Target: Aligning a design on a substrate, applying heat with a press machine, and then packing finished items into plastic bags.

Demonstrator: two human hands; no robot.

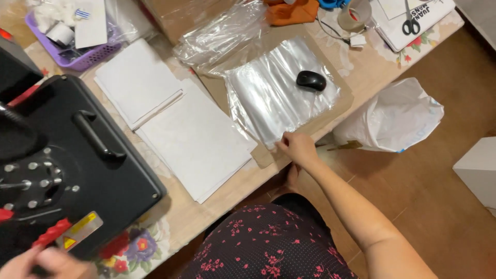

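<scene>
Heat press (pixel 67 155) fills the frame's left; left hand (pixel 36 263) grips its red lever (pixel 51 233) (lower left). Centre: stack of clear plastic sleeves (pixel 279 93), long axis running upper right to lower left. Right hand (pixel 298 147) pinches its near corner.

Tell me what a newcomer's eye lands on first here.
The big black heat press fills the left side, with the left hand on its red handle at the bottom edge. Mid-table, the right hand pinches the near edge of a clear plastic sleeve stack weighted by a black mouse.
</scene>
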